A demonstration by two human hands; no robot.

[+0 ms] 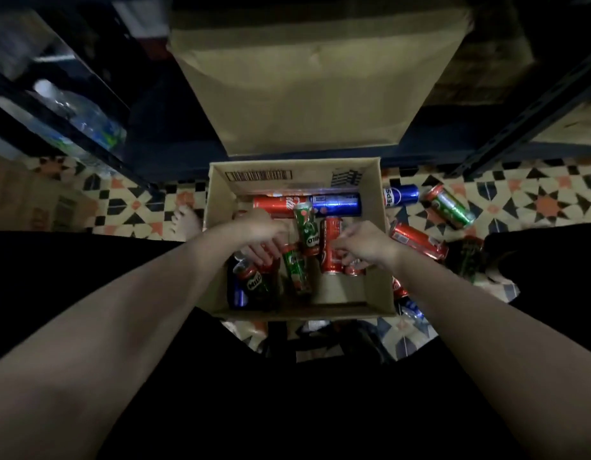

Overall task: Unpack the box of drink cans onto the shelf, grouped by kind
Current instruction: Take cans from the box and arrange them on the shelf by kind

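An open cardboard box (377, 247) stands on the tiled floor between my knees. Inside lie several cans: a red cola can (277, 204), a blue Pepsi can (337, 204), green Milo cans (306, 232) and a dark Milo can (254, 282). My left hand (259, 232) reaches into the left half, its fingers curled down over the cans by a green Milo can (295, 272); what it holds is hidden. My right hand (365, 242) grips a red cola can (330, 257) near the middle of the box.
Loose cans lie on the floor right of the box: a Pepsi can (400, 195), a green Milo can (450, 205), a red can (418, 240). The box flap (304, 94) stands up behind. Dark shelf racks (526, 127) flank it; the left rack (55, 78) holds water bottles (81, 114). A bare foot (186, 220) is left of the box.
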